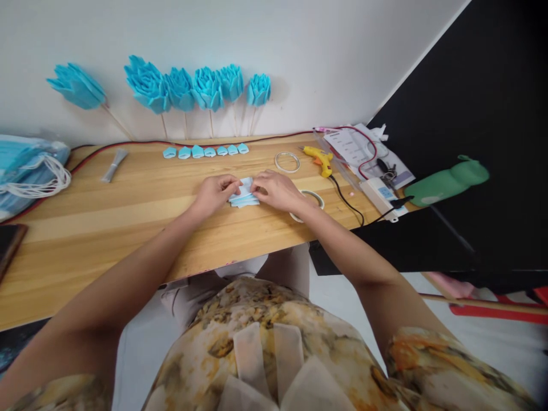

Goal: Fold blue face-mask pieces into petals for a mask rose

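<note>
Pinching with thumb and forefinger together, the left hand (pixel 217 193) has its grip clamped on the near-left edge of a small stack of pale blue cloth (pixel 245 195), which lies on the wooden counter (pixel 141 222) in front of the person's body. The right hand (pixel 276 190) meets the cloth from the other side, fingers bent and tips touching it; whether that grip is clamped or only pressing, one cannot tell. Under the right wrist, partly hidden, lies a roll of tape (pixel 320 198), and beyond it a thinner ring (pixel 282 170) lies flat. A yellow glue gun (pixel 325 161) rests to the right of that ring, its black cord (pixel 347 201) curving toward the counter's near edge. Behind the hands, seven folded blue pieces (pixel 209 152) stand in a row. Six blue flowers (pixel 208 88) on thin sticks lean at the white wall (pixel 308 74). Toward the left lie a slim pale bundle (pixel 113 165) and a pile of blue masks (pixel 36 154) with white loops. On the right are printed papers (pixel 351 151), keys (pixel 388 170), a white power strip (pixel 377 196) and a green bottle (pixel 447 182) tilted before a black panel (pixel 505 103).
</note>
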Action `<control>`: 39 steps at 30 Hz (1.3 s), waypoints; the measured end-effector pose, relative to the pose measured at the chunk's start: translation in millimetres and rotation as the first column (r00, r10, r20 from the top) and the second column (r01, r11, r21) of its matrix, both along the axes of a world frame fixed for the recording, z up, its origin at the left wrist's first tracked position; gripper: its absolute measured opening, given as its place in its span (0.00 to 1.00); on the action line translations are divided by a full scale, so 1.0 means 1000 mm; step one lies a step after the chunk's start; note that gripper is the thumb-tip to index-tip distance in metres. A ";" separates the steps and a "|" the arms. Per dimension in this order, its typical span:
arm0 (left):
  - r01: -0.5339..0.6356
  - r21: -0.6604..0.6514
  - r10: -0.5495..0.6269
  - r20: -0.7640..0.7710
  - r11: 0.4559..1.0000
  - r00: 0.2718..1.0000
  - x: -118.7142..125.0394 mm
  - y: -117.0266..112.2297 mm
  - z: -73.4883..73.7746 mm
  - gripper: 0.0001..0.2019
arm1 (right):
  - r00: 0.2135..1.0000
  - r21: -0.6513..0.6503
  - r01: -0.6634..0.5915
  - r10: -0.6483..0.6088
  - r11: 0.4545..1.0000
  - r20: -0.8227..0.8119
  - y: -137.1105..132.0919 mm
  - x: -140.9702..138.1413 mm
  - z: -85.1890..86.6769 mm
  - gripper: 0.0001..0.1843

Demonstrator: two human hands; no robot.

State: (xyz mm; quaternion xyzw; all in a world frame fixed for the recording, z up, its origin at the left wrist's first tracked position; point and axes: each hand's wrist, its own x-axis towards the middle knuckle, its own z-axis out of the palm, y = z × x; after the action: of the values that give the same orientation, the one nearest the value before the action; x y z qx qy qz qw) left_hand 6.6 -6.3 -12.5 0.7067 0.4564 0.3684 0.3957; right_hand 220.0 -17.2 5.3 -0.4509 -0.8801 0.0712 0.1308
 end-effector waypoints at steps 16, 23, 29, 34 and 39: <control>0.065 0.200 0.016 -0.381 0.978 0.924 -0.027 0.023 -0.008 0.10 | 1.000 0.045 0.003 -0.003 0.999 0.001 -0.027 0.007 0.010 0.13; 0.102 0.213 -0.003 -0.421 0.972 0.907 -0.021 0.020 -0.008 0.04 | 0.994 0.071 0.097 -0.100 0.993 0.045 -0.070 -0.011 -0.017 0.17; 0.008 0.202 0.060 -0.327 0.979 0.943 -0.023 0.016 -0.011 0.07 | 0.975 0.126 0.222 -0.218 0.967 -0.042 -0.079 -0.022 -0.036 0.19; -0.008 0.200 0.078 -0.346 0.980 0.935 -0.023 0.017 -0.014 0.13 | 0.961 0.125 0.267 -0.254 0.955 -0.111 -0.080 -0.027 -0.042 0.20; -0.005 0.192 0.082 -0.391 0.981 0.917 -0.023 0.016 -0.011 0.14 | 0.950 0.189 0.284 -0.249 0.940 -0.191 -0.084 -0.029 -0.038 0.18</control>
State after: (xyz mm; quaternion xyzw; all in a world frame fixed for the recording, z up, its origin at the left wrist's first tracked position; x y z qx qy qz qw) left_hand -16.8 9.2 -24.0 0.7904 0.5060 0.2674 0.2182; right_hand 191.2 -101.2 -32.5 -0.5420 -0.7995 -0.0056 0.2591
